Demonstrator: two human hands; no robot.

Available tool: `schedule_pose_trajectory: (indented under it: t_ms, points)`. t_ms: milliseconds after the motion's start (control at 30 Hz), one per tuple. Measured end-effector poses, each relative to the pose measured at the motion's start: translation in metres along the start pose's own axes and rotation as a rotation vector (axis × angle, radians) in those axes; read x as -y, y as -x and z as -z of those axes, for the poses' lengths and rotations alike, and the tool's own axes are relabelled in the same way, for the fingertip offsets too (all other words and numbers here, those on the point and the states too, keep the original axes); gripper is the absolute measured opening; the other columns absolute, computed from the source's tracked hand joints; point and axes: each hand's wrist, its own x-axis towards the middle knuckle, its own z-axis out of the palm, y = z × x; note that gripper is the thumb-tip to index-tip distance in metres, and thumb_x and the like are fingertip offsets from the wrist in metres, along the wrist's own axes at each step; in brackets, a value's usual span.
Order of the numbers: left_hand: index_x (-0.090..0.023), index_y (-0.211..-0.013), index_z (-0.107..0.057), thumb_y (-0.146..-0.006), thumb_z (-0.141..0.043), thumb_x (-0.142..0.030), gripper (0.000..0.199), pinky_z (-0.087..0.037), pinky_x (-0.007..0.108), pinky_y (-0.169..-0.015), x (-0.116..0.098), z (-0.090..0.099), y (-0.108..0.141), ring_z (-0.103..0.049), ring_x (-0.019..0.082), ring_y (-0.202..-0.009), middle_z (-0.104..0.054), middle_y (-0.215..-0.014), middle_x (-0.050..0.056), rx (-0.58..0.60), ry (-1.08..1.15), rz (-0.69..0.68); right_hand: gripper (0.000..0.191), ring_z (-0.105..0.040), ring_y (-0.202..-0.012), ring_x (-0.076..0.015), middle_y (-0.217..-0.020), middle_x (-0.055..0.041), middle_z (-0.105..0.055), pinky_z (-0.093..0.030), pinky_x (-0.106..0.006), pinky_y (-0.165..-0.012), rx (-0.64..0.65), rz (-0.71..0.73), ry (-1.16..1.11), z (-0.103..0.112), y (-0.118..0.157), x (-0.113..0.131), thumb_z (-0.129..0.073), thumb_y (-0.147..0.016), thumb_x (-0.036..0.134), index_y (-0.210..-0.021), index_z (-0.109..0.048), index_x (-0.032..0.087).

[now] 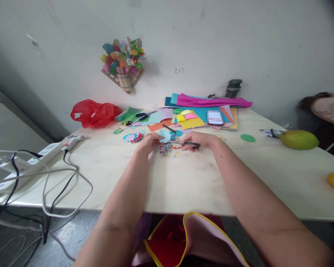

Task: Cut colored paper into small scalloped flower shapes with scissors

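Note:
My left hand (150, 143) is closed, its fingertips pinching a small light blue paper piece (165, 135). In my right hand (202, 140) is a pair of scissors (193, 144) with black handles, the blades pointing left towards that paper. Whether the blades touch the paper, I cannot tell. Tiny red, blue and yellow paper scraps (167, 151) lie scattered on the table below both hands. Left of my left hand rests a small group of scalloped blue, white and red paper cutouts (133, 138). A dark pen-like tool (170, 129) lies just beyond the paper.
Coloured sheets (156, 117), a phone (215, 118) and a red plastic bag (93, 113) lie along the wall side. A power strip (30, 167) with loose cables occupies the left. On the right are a green oval (247, 138) and a greenish-yellow fruit (299, 139).

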Motion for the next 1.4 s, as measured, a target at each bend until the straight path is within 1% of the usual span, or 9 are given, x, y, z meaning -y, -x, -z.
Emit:
schedule_pose_trajectory:
  t_ms: [233, 633, 767, 1000, 1200, 1400]
  points:
    - [-0.012, -0.065, -0.06, -0.054, -0.064, -0.006, 0.014, -0.056, 0.03, -0.065, 0.0009, 0.0, -0.0019, -0.065, 0.016, -0.059, -0.064, -0.061, 0.002, -0.009, 0.022, 0.022, 0.034, -0.045, -0.041, -0.0068, -0.047, 0.0037, -0.054, -0.032, -0.019, -0.04, -0.009, 0.005, -0.023, -0.0019, -0.0026, -0.0017, -0.076, -0.063, 0.043, -0.08, -0.066, 0.015]
    - [-0.011, -0.068, -0.059, -0.054, -0.063, -0.004, 0.016, -0.057, 0.029, -0.062, -0.0003, -0.0021, -0.0012, -0.066, 0.017, -0.058, -0.066, -0.063, 0.004, -0.034, 0.051, 0.061, 0.036, -0.045, -0.041, -0.0067, -0.047, 0.0035, -0.053, -0.031, -0.019, -0.04, -0.014, 0.014, -0.042, -0.0032, -0.0052, -0.0027, -0.077, -0.062, 0.043, -0.081, -0.067, 0.014]
    - [-0.011, -0.068, -0.06, -0.055, -0.062, -0.004, 0.015, -0.057, 0.03, -0.063, 0.0007, -0.0016, -0.0024, -0.066, 0.017, -0.059, -0.067, -0.063, 0.004, -0.043, 0.057, 0.074, 0.037, -0.043, -0.041, -0.0065, -0.047, 0.0036, -0.052, -0.031, -0.019, -0.04, -0.033, 0.002, -0.035, -0.0036, -0.0055, -0.0026, -0.077, -0.061, 0.044, -0.081, -0.068, 0.014]
    - [-0.011, -0.067, -0.061, -0.055, -0.061, -0.004, 0.014, -0.057, 0.028, -0.059, 0.0004, -0.0031, -0.0026, -0.065, 0.016, -0.057, -0.066, -0.062, 0.004, -0.075, 0.069, 0.077, 0.039, -0.042, -0.041, -0.0061, -0.047, 0.0045, -0.05, -0.029, -0.019, -0.04, -0.054, 0.016, -0.016, -0.0046, -0.006, -0.0027, -0.077, -0.061, 0.046, -0.081, -0.068, 0.014]
    - [-0.011, -0.07, -0.061, -0.056, -0.06, -0.004, 0.016, -0.057, 0.028, -0.059, -0.0003, -0.0038, -0.0016, -0.066, 0.017, -0.059, -0.067, -0.064, 0.005, -0.083, 0.083, 0.089, 0.039, -0.042, -0.041, -0.006, -0.048, 0.0049, -0.049, -0.028, -0.019, -0.04, -0.056, 0.024, -0.016, -0.005, -0.0067, -0.0028, -0.077, -0.06, 0.047, -0.08, -0.067, 0.014]
    - [-0.01, -0.071, -0.061, -0.058, -0.06, -0.003, 0.016, -0.057, 0.026, -0.056, -0.0007, -0.0045, -0.0018, -0.065, 0.017, -0.055, -0.067, -0.064, 0.005, -0.087, 0.101, 0.095, 0.04, -0.04, -0.04, -0.0053, -0.047, 0.0054, -0.048, -0.028, -0.018, -0.039, -0.061, 0.03, -0.023, -0.0056, -0.0076, -0.0024, -0.078, -0.06, 0.046, -0.081, -0.067, 0.013]
